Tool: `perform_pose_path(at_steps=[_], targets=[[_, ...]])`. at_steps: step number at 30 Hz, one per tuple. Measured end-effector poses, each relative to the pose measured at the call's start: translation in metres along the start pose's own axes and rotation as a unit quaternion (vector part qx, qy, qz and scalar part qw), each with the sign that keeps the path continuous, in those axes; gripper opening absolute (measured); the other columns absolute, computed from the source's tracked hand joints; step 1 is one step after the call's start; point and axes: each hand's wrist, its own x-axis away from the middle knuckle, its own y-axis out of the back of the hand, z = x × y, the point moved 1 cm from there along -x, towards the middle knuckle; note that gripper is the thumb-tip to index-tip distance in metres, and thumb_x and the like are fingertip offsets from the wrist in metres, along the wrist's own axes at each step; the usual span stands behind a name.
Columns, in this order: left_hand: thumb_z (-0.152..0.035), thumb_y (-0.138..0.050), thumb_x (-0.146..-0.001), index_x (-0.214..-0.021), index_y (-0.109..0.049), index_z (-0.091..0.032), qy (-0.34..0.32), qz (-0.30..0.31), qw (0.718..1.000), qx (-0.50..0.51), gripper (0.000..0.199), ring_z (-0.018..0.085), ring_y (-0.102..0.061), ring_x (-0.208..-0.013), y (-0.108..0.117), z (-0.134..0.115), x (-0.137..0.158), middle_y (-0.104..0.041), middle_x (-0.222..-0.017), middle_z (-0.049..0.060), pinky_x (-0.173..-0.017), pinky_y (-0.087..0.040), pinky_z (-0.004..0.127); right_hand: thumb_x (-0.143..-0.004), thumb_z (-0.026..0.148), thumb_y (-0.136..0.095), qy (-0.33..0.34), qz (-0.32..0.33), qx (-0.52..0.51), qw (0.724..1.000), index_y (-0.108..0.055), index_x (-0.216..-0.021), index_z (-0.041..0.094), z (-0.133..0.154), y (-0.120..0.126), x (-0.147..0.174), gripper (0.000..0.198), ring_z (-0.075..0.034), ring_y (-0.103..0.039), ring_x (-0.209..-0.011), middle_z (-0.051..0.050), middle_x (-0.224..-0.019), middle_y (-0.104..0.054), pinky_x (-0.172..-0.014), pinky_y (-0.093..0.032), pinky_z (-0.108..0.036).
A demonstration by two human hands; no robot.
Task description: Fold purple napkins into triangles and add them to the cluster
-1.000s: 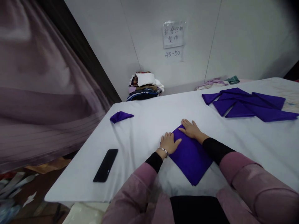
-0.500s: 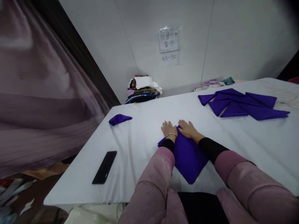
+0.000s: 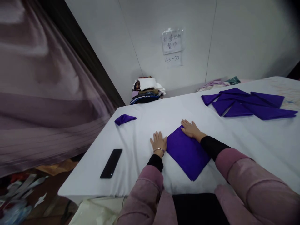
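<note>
A purple cloth napkin point(image 3: 187, 153), folded flat into a roughly square shape, lies on the white-covered table point(image 3: 145, 122) with one corner pointing at my body. My left hand point(image 3: 159, 142) rests palm down at its left corner, fingers spread on the tablecloth and its edge touching the cloth. Flat on the napkin's far corner lies my right hand point(image 3: 190, 128), fingers stretched out. Neither hand grips anything. The right palm and forearm hide part of the napkin's far right edge.
Several folded purple napkins point(image 3: 246, 103) overlap at the far right. A small folded purple piece point(image 3: 125, 119) sits far left, with a black phone point(image 3: 111, 163) nearer me. Stacked clothes point(image 3: 146, 90) stand against the wall beyond the table. A curtain point(image 3: 47, 93) hangs at left.
My left hand has slid left and toward me, from near the napkin's far corner to its left corner. More of the napkin's left side shows. My right hand stays almost in place.
</note>
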Motion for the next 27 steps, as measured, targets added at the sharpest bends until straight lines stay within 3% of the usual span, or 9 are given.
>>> perform_pose_path(at_steps=[3, 6, 9, 11, 14, 17, 19, 22, 27], targets=[[-0.042, -0.027, -0.09, -0.142, -0.025, -0.015, 0.019, 0.026, 0.999, 0.011, 0.059, 0.026, -0.016, -0.139, 0.009, 0.006, 0.005, -0.02, -0.151, 0.012, -0.11, -0.017, 0.053, -0.09, 0.039, -0.022, -0.002, 0.0, -0.002, 1.0, -0.028, -0.142, 0.016, 0.001, 0.001, 0.0, 0.057, -0.024, -0.017, -0.138, -0.011, -0.151, -0.022, -0.108, -0.014, -0.055], [-0.03, -0.03, -0.087, -0.141, -0.027, -0.016, 0.038, 0.01, 0.999, 0.02, 0.056, 0.025, -0.018, -0.139, 0.02, -0.013, 0.0, -0.02, -0.152, 0.011, -0.109, -0.02, 0.052, -0.09, 0.039, -0.023, -0.002, 0.001, -0.004, 1.0, -0.028, -0.142, 0.016, 0.002, 0.0, 0.001, 0.057, -0.024, -0.017, -0.138, -0.011, -0.151, -0.022, -0.109, -0.013, -0.054], [-0.028, -0.027, -0.088, -0.14, -0.029, -0.02, -0.105, -0.042, 0.993, 0.024, 0.052, 0.021, -0.018, -0.139, 0.025, -0.057, -0.011, -0.023, -0.151, 0.007, -0.112, -0.015, 0.049, -0.09, 0.039, -0.023, 0.001, 0.004, -0.007, 1.0, -0.027, -0.143, 0.016, 0.002, -0.001, -0.001, 0.058, -0.024, -0.015, -0.139, -0.011, -0.151, -0.02, -0.108, -0.012, -0.055], [-0.032, -0.026, -0.09, -0.14, -0.029, -0.021, -0.2, -0.021, 0.979, 0.031, 0.052, 0.021, -0.02, -0.138, 0.022, -0.086, -0.019, -0.026, -0.15, 0.006, -0.113, -0.014, 0.048, -0.089, 0.038, -0.025, 0.002, 0.011, -0.011, 1.0, -0.026, -0.144, 0.016, -0.001, 0.001, -0.004, 0.058, -0.024, -0.015, -0.138, -0.01, -0.151, -0.02, -0.109, -0.013, -0.054], [-0.036, -0.023, -0.09, -0.141, -0.027, -0.019, -0.23, 0.031, 0.971, 0.048, 0.053, 0.021, -0.021, -0.138, 0.013, -0.113, -0.028, -0.027, -0.15, 0.007, -0.112, -0.017, 0.049, -0.086, 0.033, -0.03, -0.007, 0.024, -0.019, 1.0, -0.022, -0.145, 0.014, -0.012, 0.009, -0.006, 0.062, -0.023, -0.022, -0.137, -0.012, -0.149, -0.025, -0.109, -0.02, -0.049], [-0.033, -0.023, -0.09, -0.141, -0.027, -0.015, -0.239, 0.039, 0.969, 0.05, 0.054, 0.021, -0.02, -0.138, 0.005, -0.121, -0.034, -0.026, -0.15, 0.008, -0.112, -0.017, 0.048, -0.085, 0.03, -0.029, -0.031, 0.018, -0.022, 0.999, -0.021, -0.145, 0.009, -0.025, 0.019, 0.001, 0.063, -0.025, -0.023, -0.136, -0.016, -0.149, -0.024, -0.106, -0.025, -0.049], [-0.031, -0.025, -0.089, -0.141, -0.026, -0.014, -0.257, 0.042, 0.965, 0.033, 0.055, 0.021, -0.019, -0.138, 0.0, -0.12, -0.037, -0.025, -0.15, 0.008, -0.113, -0.017, 0.047, -0.087, 0.034, -0.027, -0.03, 0.011, -0.019, 0.999, -0.025, -0.143, 0.011, -0.028, 0.022, 0.012, 0.061, -0.026, -0.019, -0.137, -0.014, -0.149, -0.022, -0.107, -0.022, -0.052], [-0.032, -0.028, -0.088, -0.141, -0.025, -0.014, -0.269, 0.053, 0.961, 0.013, 0.057, 0.022, -0.017, -0.139, -0.008, -0.118, -0.044, -0.023, -0.151, 0.009, -0.113, -0.015, 0.049, -0.089, 0.038, -0.025, -0.001, -0.002, -0.007, 1.0, -0.031, -0.141, 0.012, -0.023, 0.019, 0.028, 0.059, -0.026, -0.018, -0.138, -0.013, -0.149, -0.026, -0.109, -0.016, -0.054], [-0.035, -0.027, -0.088, -0.142, -0.025, -0.016, -0.285, 0.071, 0.956, 0.002, 0.057, 0.021, -0.014, -0.14, -0.018, -0.115, -0.051, -0.022, -0.151, 0.008, -0.113, -0.012, 0.05, -0.09, 0.037, -0.021, 0.038, -0.03, 0.015, 0.999, -0.035, -0.14, 0.014, -0.013, 0.009, 0.039, 0.056, -0.028, -0.025, -0.136, -0.015, -0.145, -0.035, -0.107, -0.017, -0.057]])
